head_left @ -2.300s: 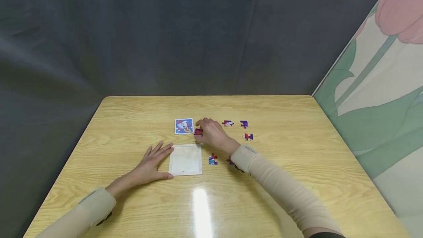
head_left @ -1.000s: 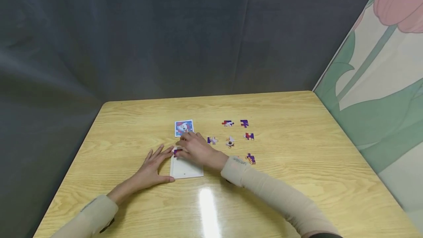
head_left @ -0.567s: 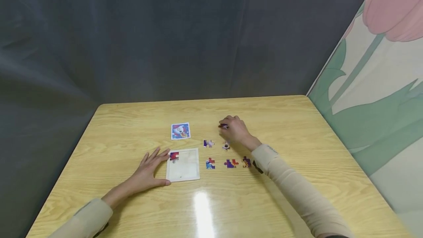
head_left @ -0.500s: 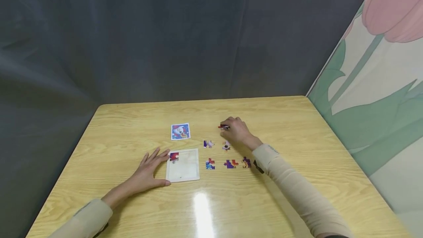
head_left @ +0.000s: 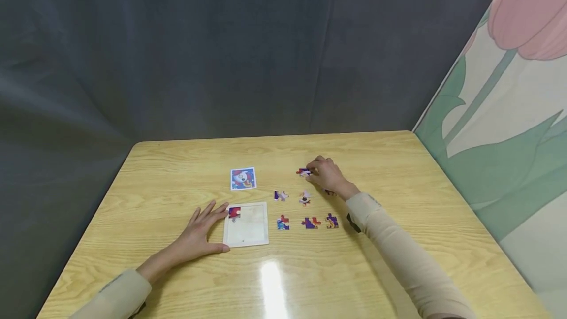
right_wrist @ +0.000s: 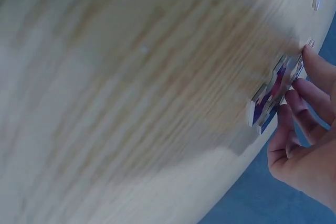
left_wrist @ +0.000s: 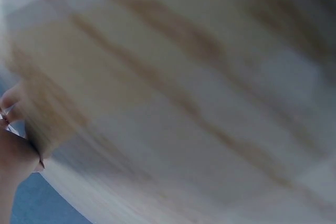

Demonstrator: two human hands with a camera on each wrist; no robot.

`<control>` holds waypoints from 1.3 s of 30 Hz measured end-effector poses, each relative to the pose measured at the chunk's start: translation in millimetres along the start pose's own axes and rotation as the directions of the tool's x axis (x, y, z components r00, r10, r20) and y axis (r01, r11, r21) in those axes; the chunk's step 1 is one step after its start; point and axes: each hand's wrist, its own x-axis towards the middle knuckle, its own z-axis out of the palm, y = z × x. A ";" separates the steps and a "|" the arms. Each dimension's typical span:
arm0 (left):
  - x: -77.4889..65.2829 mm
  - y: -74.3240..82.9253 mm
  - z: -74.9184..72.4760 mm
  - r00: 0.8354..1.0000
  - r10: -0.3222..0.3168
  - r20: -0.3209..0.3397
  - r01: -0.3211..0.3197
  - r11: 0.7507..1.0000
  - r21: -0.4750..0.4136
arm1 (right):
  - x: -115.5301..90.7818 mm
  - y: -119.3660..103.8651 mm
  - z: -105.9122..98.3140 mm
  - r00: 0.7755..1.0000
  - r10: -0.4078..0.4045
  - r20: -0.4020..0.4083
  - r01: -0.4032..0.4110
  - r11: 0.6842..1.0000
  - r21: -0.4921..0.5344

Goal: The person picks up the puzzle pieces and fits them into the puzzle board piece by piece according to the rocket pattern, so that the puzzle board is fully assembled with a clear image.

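My left hand (head_left: pixel 200 233) is spread, index fingertip and thumb at the left side of the white square puzzle tray (head_left: pixel 265 220). A red and purple corner piece (head_left: pixel 234 212) lies in the tray's upper left corner. My right hand (head_left: pixel 325 174) pinches the right end of a red, purple and white puzzle piece (head_left: pixel 304 172) at the back of the table, and overlaps another piece (head_left: pixel 330 192). In the right wrist view, the bent fingertips (right_wrist: pixel 287 111) are right at the puzzle piece (right_wrist: pixel 270 95). The left wrist view shows only part of the left hand (left_wrist: pixel 13 145).
A picture card (head_left: pixel 243 178) of a white cartoon dog lies behind the tray. Loose pieces stand in rows to the right, among them a blue and red one (head_left: pixel 283 222) and a white one (head_left: pixel 304 198). A dark curtain (head_left: pixel 221 63) hangs behind the table (head_left: pixel 177 161).
My right hand set the corner piece into the tray, then went to the back right. The piece there looked tilted half a second ago and now looks flatter. My left hand stays put.
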 end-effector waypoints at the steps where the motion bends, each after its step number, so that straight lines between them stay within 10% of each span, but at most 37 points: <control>1: 0.2 0.0 -0.4 1.000 -0.001 0.003 0.001 1.000 -0.002 | 0.9 0.5 0.5 1.000 -0.004 -0.002 0.004 1.000 -0.004; 25: 0.6 2.5 -1.2 1.000 0.004 0.007 -0.004 1.000 -0.003 | 0.6 -2.1 8.5 0.971 -0.191 -0.144 0.151 0.956 -0.252; 39: 1.2 3.5 -2.9 1.000 0.012 -0.005 -0.012 1.000 0.002 | -5.7 -54.6 14.5 0.920 -0.340 -0.196 0.297 0.930 -0.216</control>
